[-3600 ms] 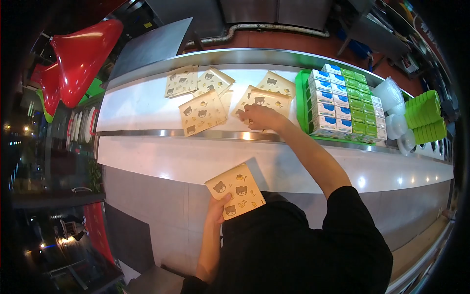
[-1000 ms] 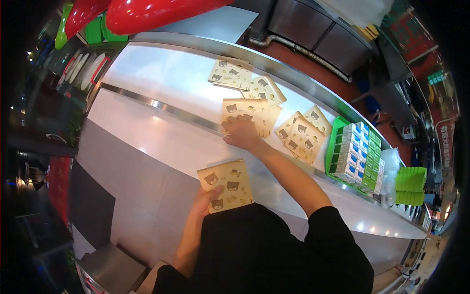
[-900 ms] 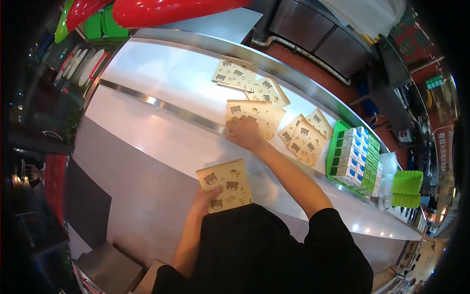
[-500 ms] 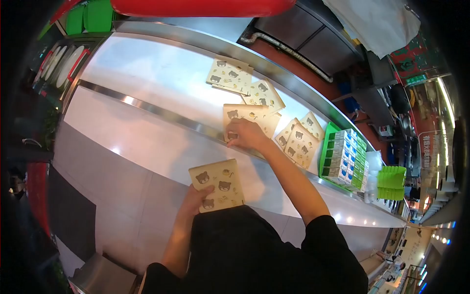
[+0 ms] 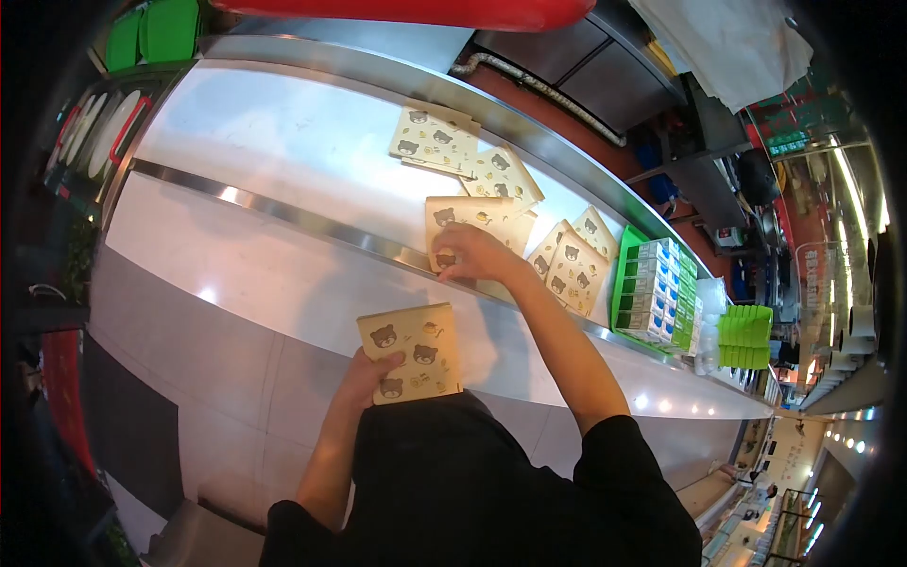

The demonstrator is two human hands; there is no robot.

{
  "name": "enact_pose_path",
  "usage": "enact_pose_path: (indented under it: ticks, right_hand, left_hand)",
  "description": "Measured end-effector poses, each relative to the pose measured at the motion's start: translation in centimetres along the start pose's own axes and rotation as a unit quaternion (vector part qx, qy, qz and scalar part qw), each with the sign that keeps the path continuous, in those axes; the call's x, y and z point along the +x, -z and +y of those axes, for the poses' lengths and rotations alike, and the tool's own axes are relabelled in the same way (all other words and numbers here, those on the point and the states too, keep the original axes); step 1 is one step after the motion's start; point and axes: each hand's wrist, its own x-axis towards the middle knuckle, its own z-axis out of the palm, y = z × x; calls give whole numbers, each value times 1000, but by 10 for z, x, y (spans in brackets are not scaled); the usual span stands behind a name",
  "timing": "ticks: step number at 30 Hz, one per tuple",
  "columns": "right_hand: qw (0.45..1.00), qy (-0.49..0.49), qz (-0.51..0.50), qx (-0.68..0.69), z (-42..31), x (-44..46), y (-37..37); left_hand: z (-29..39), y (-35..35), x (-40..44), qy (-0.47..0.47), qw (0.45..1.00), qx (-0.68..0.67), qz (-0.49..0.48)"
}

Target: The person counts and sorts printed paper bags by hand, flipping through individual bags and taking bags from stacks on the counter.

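Observation:
Bear-print paper bags [image 5: 412, 352] are gripped by my left hand [image 5: 370, 375], thumb on top, in front of my black shirt. My right hand [image 5: 465, 253] is bent over the lower left part of a bear-print bag [image 5: 472, 215] near the counter's metal strip; its fingers are curled, and whether they pinch the paper is hard to tell. Behind it lie overlapping bags [image 5: 503, 178] and another pile [image 5: 433, 138] farther back. To the right, more bags [image 5: 573, 270] lie fanned beside the green tray.
A green tray [image 5: 621, 283] holds stacked small cartons [image 5: 659, 288]. Beyond it stand clear plastic containers [image 5: 709, 300] and stacked green baskets [image 5: 745, 336]. Plates [image 5: 115, 134] stand in a rack at the left. A metal strip [image 5: 312, 219] runs along the counter. A red object [image 5: 416, 9] hangs at the top.
Since the earliest frame my right hand has gone from the bags beside the tray to those farther left. My left hand still holds its bags. The view has turned and shifted.

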Motion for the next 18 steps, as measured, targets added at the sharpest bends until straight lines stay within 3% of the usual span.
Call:
enact_pose_path:
  ticks: [16, 18]
  right_hand:
    - [1000, 9, -28, -10, 0, 4, 5]
    - [998, -50, -47, 1, -2, 3, 7]
  left_hand:
    - [10, 2, -12, 9, 1000, 12, 14]
    - [13, 0, -14, 10, 1000, 13, 15]
